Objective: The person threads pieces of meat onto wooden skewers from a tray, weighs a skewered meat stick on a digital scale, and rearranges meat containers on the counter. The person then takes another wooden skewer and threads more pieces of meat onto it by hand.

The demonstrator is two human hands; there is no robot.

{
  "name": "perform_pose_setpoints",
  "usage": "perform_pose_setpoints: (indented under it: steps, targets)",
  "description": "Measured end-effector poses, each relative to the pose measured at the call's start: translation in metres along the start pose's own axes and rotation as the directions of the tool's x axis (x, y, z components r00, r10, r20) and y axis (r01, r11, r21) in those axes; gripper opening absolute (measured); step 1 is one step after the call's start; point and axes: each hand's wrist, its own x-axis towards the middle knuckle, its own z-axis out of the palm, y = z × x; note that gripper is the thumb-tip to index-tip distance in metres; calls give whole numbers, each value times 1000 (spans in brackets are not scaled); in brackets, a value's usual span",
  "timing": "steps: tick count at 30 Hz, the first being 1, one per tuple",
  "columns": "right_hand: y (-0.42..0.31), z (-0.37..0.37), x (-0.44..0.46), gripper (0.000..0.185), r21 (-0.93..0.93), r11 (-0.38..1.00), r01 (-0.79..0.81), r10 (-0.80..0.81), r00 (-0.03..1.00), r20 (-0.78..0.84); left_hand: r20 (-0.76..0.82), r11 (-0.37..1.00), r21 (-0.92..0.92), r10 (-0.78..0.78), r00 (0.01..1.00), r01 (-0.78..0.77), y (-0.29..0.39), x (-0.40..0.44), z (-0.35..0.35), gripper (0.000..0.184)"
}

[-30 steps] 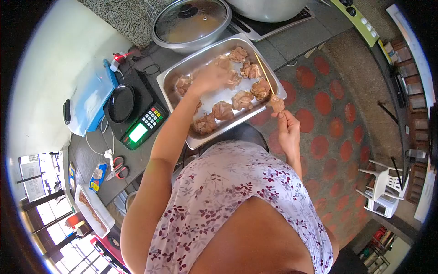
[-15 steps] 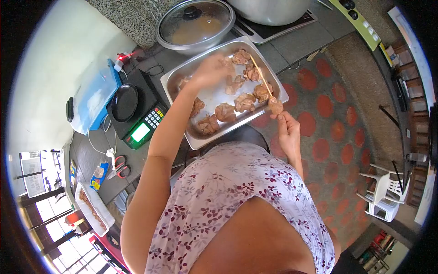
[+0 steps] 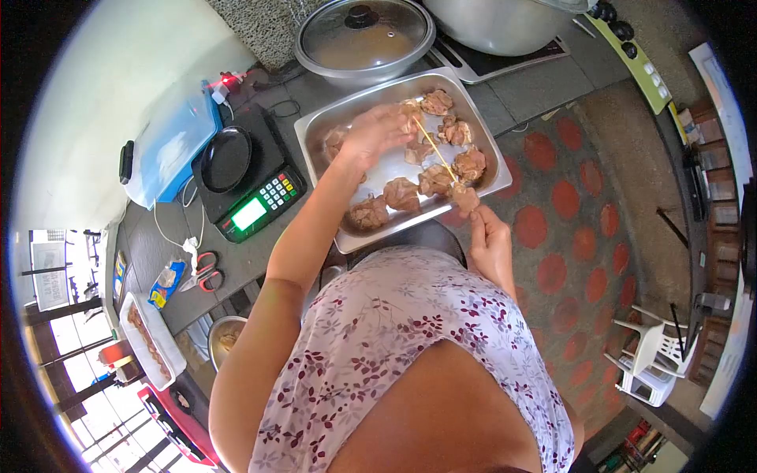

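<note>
Head view shows your left hand (image 3: 378,130) over the metal tray (image 3: 382,167), palm down, its fingers stretched toward the far tip of a thin skewer (image 3: 439,153). Those fingers are blurred, so you cannot tell whether they pinch anything. Your right hand (image 3: 491,238) is just outside the tray's near right corner, thumb and fingers pressed together on the lower edge of a meat piece (image 3: 465,198) at the skewer's near end. From there the skewer slants up and left across the tray to your left fingers.

Several raw meat pieces (image 3: 402,194) lie in the tray, mostly along its near and right sides, with one partly behind your left wrist. You have a lidded pan (image 3: 365,43) just beyond the tray and a large pot (image 3: 505,25) to its right. Left of the tray, on the dark table (image 3: 146,236), are a scale (image 3: 246,214) with a lit display and a black dish (image 3: 226,160) on top, red-handled scissors (image 3: 210,275) and a blue-and-yellow packet (image 3: 166,284).
</note>
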Motion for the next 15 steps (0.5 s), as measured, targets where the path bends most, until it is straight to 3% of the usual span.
perform_pose_setpoints:
  steps: [3, 5, 9, 11, 15]
  targets:
    - [0, 1, -1, 21, 11, 1000, 19, -18, 1000, -18, -75, 986, 118, 125, 989, -115, 0, -4, 5, 35]
    - [1, 0, -2, 18, 7, 1000, 14, -14, 1000, -23, -58, 914, 346, 244, 968, -210, 2, -8, 9, 31]
    - [1, 0, -3, 16, -14, 1000, 17, -18, 999, -34, -82, 916, 384, 158, 984, -115, 8, -10, 13, 28]
    - [-2, 1, -4, 15, -10, 1000, 7, -8, 999, -36, -59, 999, 25, 41, 997, -39, 9, -10, 14, 26]
    - [9, 3, -7, 14, -31, 999, 27, -28, 999, -28, -103, 996, -60, 66, 992, -73, -3, -1, 9, 25]
